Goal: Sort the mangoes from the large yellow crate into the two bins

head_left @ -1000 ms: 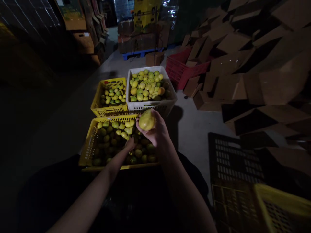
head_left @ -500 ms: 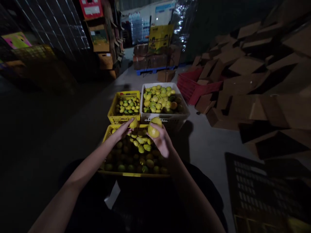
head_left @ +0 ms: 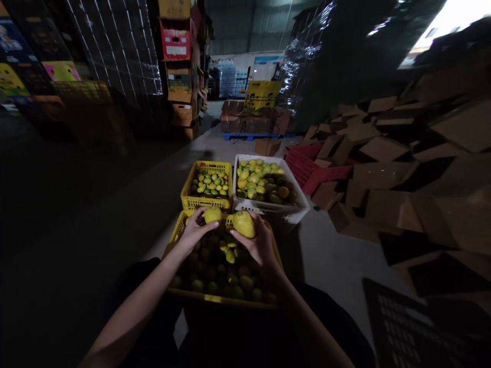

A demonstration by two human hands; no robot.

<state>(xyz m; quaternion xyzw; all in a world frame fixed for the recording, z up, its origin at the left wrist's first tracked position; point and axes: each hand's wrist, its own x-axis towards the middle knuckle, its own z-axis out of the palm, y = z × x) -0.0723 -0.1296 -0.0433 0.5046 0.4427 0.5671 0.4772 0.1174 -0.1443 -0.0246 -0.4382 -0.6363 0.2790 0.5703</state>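
Note:
My left hand (head_left: 195,232) is closed on a yellow lemon (head_left: 212,215), its thumb lying along the underside. In my right hand (head_left: 260,240) is a larger yellow lemon (head_left: 244,224), with the fingers wrapped round its far side. Both hands hover over the near yellow crate (head_left: 215,298), which holds many green and yellow lemons (head_left: 230,255), mostly in shadow. Beyond it stand a smaller yellow crate (head_left: 187,201) of lemons on the left and a white crate (head_left: 268,205) on the right, heaped with yellow and greenish lemons.
Cardboard boxes (head_left: 387,148) lie piled at the right, beside a red crate (head_left: 303,161). A dark slatted crate (head_left: 399,327) is at lower right. Farther back, a blue pallet (head_left: 251,136) carries boxes, and stacked cartons (head_left: 180,84) stand left of it.
The view has tilted up, so the crates sit lower in it. Both hands still hold their lemons; the left one has turned, showing more of its lemon. Shadow now covers part of the white crate's fruit.

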